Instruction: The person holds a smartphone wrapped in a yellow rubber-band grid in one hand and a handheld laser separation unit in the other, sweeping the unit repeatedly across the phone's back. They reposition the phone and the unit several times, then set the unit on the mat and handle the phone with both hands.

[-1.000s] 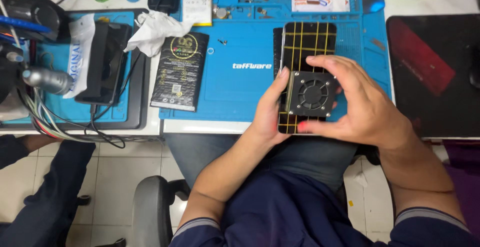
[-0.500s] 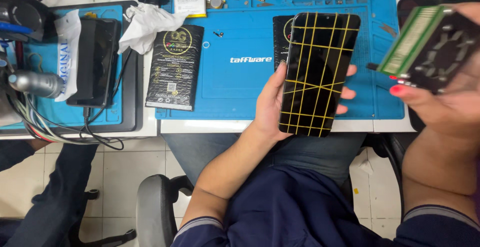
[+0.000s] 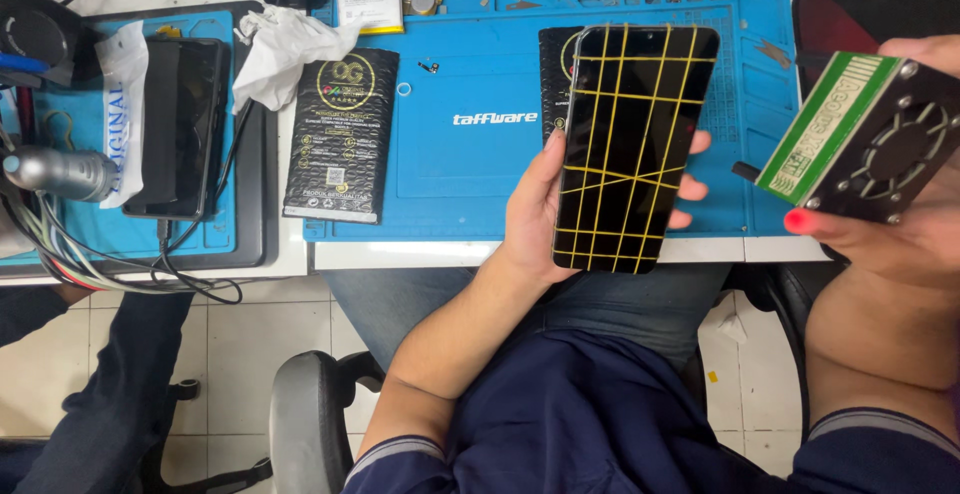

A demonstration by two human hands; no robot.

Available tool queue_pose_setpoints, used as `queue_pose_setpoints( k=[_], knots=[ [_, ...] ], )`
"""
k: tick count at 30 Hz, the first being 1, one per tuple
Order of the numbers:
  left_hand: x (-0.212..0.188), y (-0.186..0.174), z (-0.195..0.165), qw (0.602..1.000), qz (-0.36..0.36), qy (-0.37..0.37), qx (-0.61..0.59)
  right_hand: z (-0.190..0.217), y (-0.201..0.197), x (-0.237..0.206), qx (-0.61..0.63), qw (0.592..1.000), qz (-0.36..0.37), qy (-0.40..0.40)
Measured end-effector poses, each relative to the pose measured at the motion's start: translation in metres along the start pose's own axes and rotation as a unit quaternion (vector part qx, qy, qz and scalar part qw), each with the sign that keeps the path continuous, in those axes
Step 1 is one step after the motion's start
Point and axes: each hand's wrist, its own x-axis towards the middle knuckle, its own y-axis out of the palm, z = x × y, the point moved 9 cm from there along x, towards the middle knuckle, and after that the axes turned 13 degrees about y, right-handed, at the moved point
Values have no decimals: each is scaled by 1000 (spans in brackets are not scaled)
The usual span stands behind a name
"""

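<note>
Two things in hand, one head view to go on

Left hand (image 3: 535,209) grips a black phone (image 3: 632,144) by its long edges, thumb on the near side, fingertips (image 3: 690,189) wrapped round the far one, screen facing up. Yellow rubber bands (image 3: 610,179) cross the glass in a grid. Phone sits above the front edge of the blue work mat (image 3: 470,169), just over my lap

Right hand (image 3: 890,244) cups a small black fan block (image 3: 865,149) with a green label side, fingers closed under it, held off to the right, apart from the phone

Handling call: phone is light, stiff, glass face fragile and slick; bands probably clamp the screen down, so hold by the side frame, no pressing on the glass. Fan block looks rigid, grip the body, keep fingers off the blades

On the mat: black foil pouch (image 3: 340,134), crumpled tissue (image 3: 285,49), loose screws (image 3: 430,67)
</note>
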Motion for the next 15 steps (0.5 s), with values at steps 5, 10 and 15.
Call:
queue_pose_setpoints(
  k=[5,10,15],
  knots=[
    [-2,0,0,1000,14,2,6,32,-1,7,-109,990,3,-87],
    [-3,1,4,999,30,-2,-13,32,-1,1,-112,992,-3,-54],
    [-6,2,5,999,40,-5,-15,29,-2,-1,-152,986,44,-53]
  ],
)
